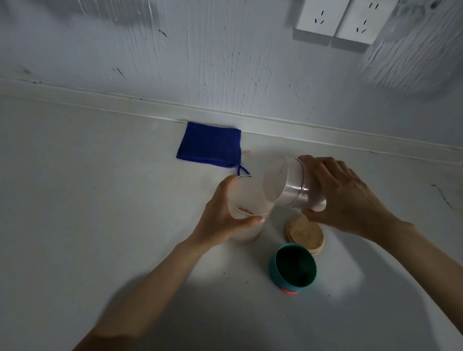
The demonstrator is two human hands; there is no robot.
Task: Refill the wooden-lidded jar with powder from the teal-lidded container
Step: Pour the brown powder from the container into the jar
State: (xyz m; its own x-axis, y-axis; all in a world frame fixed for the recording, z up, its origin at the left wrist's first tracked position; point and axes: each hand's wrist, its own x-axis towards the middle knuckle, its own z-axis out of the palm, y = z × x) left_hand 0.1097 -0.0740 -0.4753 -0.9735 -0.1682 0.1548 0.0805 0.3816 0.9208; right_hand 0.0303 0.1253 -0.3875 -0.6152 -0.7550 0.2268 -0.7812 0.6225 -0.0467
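- My left hand (pixel 224 215) wraps around the open jar (pixel 246 203), which stands upright on the counter (pixel 74 193) toward its back edge.
- My right hand (pixel 348 198) grips the container (pixel 292 184), tipped on its side, mouth over the jar's rim.
- The wooden lid (pixel 305 234) lies flat just right of the jar.
- The teal lid (pixel 292 268) sits upturned, nearer me.
- A blue cloth (pixel 209 144) lies against the back edge.
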